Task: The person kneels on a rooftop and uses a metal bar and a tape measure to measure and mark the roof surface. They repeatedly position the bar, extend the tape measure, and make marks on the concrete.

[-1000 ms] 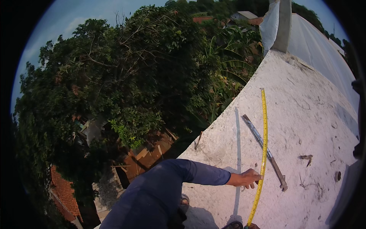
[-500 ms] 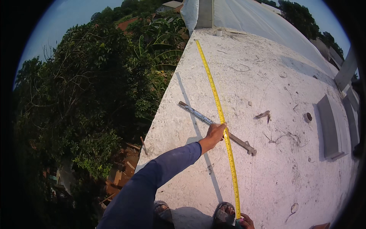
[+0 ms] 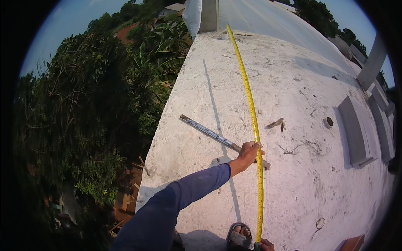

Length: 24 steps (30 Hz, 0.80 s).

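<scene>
A yellow tape measure blade [image 3: 247, 89] runs away from me above the pale concrete slab [image 3: 201, 167], its shadow falling to the left. My left hand [image 3: 248, 154], at the end of a blue sleeve, is closed on the blade around its middle. At the bottom edge my right hand [image 3: 266, 245] grips the tape measure's case; only a bit of green shows, and the rest is cut off. Beneath my left hand a long bar-like tool [image 3: 209, 133] with worn bluish paint lies slantwise on the slab, partly hidden by the hand.
The slab drops off on the left toward trees [image 3: 83, 117]. Grey blocks [image 3: 356, 131] stand at the right. A twig-like scrap [image 3: 276, 123], wire [image 3: 307, 147] and a short pipe stub [image 3: 328, 122] dot the slab. A grey post [image 3: 209, 16] rises at the far end. My sandalled foot [image 3: 239, 235] is below.
The blade's far end has swung right, away from the slab's left edge, and now reaches further up the view. My left hand has shifted right relative to the bar. The view has moved slightly.
</scene>
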Available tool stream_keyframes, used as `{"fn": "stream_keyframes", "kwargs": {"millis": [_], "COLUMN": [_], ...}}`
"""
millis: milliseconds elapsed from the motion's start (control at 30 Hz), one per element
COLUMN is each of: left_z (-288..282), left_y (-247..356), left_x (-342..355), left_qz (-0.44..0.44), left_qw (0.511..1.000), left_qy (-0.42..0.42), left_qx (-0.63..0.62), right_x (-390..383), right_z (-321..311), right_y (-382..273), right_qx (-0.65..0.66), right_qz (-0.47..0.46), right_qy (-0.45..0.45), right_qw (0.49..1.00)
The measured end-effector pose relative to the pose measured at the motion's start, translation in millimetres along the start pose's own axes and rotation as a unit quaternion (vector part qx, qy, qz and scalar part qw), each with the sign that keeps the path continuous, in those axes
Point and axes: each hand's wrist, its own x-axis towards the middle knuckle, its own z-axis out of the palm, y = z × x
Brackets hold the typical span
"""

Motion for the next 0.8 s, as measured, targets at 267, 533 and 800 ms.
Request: {"fn": "stream_keyframes", "kwargs": {"millis": [267, 533, 800], "left_z": [46, 26, -3], "left_y": [-44, 17, 63], "left_x": [-84, 34, 107], "left_qz": [0.058, 0.150, 0.155], "left_qw": [0.997, 0.980, 0.976], "left_qy": [-0.005, 0.067, 0.054], "left_qx": [0.042, 0.111, 0.145], "right_x": [54, 24, 24], "right_z": [70, 38, 23], "right_y": [-140, -27, 2], "right_qx": [-0.081, -0.041, -0.044], "right_qz": [-0.257, -0.052, -0.012], "right_qy": [-0.124, -0.110, -0.047], "right_qw": [0.955, 0.992, 0.998]}}
